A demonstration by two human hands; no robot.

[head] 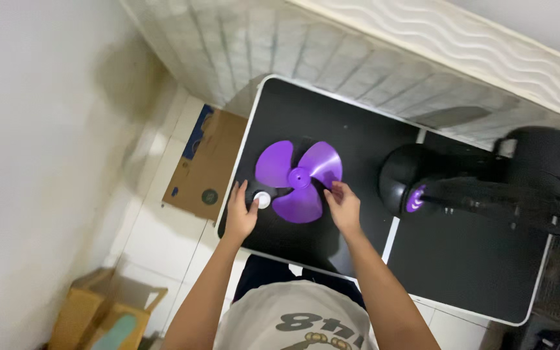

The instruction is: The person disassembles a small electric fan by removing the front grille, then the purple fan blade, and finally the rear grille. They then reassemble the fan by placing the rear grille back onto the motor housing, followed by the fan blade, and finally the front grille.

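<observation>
Gripping between thumb and fingers, your left hand has closed on a small white round cap at the left end of the black surface, with the palm resting on the top near its front edge. Just right of that cap lies a purple three-bladed fan blade, flat on the surface, its hub in the middle and one blade pointing down toward you. The cap sits right beside the lower left blade; whether the two touch, you cannot tell from here.

Your right hand is on the other side of the fan blade. Its fingers are curled and its fingertips meet the edge of the blade on the right, a light pinch rather than a full grasp; how firmly the grip has closed cannot be made out.

Further right, well apart from your hands, a black fan motor housing lies on the surface with a purple part showing at its face, and its dark body runs off toward the right, blurred.

Off the surface on the left, a flat piece of brown cardboard lies on the tiled floor, and an open cardboard box stands lower left. Beyond the surface's far edge lies a quilted mattress.
</observation>
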